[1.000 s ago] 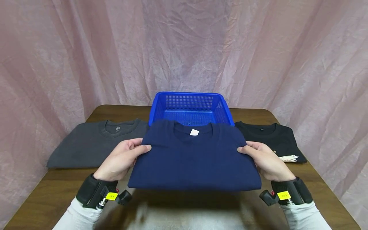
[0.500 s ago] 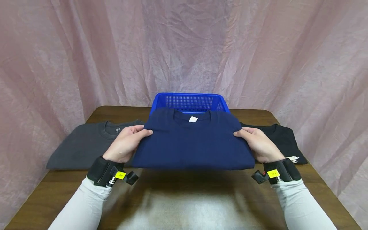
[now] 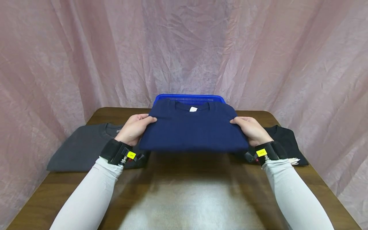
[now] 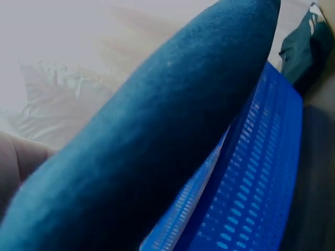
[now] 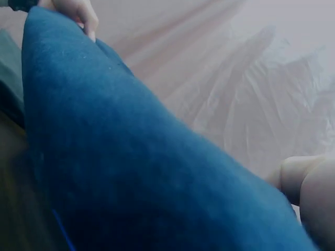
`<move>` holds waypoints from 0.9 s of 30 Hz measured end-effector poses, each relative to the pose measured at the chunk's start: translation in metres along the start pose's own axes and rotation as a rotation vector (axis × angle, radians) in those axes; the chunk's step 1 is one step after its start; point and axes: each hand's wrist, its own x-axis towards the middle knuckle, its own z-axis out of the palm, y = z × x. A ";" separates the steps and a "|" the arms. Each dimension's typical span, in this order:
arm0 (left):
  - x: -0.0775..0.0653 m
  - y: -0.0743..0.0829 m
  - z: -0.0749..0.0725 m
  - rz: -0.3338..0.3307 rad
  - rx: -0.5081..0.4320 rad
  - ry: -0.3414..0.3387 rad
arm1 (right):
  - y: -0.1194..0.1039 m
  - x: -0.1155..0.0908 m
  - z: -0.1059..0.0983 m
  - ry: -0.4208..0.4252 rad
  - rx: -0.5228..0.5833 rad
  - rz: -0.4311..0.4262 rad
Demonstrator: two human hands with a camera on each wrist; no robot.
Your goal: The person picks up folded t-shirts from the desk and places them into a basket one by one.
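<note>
A folded navy T-shirt [image 3: 194,131] with a white neck label is held up flat between both hands. My left hand [image 3: 134,128] pinches its left edge, thumb on top; my right hand [image 3: 251,129] pinches the right edge the same way. Behind and partly under the shirt in the head view stands a blue plastic basket [image 3: 189,96], mostly hidden by it. In the left wrist view the basket's slotted wall [image 4: 246,193] shows just below the raised shirt [image 4: 141,125]. The shirt [image 5: 141,141] also fills much of the right wrist view.
A folded dark grey T-shirt [image 3: 77,148] lies on the wooden table [image 3: 184,191] at the left, partly behind my left wrist. At the right lies a folded black T-shirt [image 3: 283,140] with a white print. A pink curtain [image 3: 184,48] hangs behind the table.
Both hands have carried the navy T-shirt forward, away from the body, so it now covers most of the basket in the head view. The grey and black shirts lie where they were.
</note>
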 end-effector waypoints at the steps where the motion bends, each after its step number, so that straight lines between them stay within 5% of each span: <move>1: 0.003 0.000 0.000 0.001 0.004 0.009 | -0.001 0.004 -0.001 0.003 -0.010 -0.001; 18: 0.066 0.023 0.006 0.009 0.073 0.126 | -0.025 0.063 -0.006 0.126 -0.133 -0.046; 27: 0.089 0.030 0.014 0.048 0.236 0.233 | -0.028 0.081 -0.001 0.211 -0.268 -0.087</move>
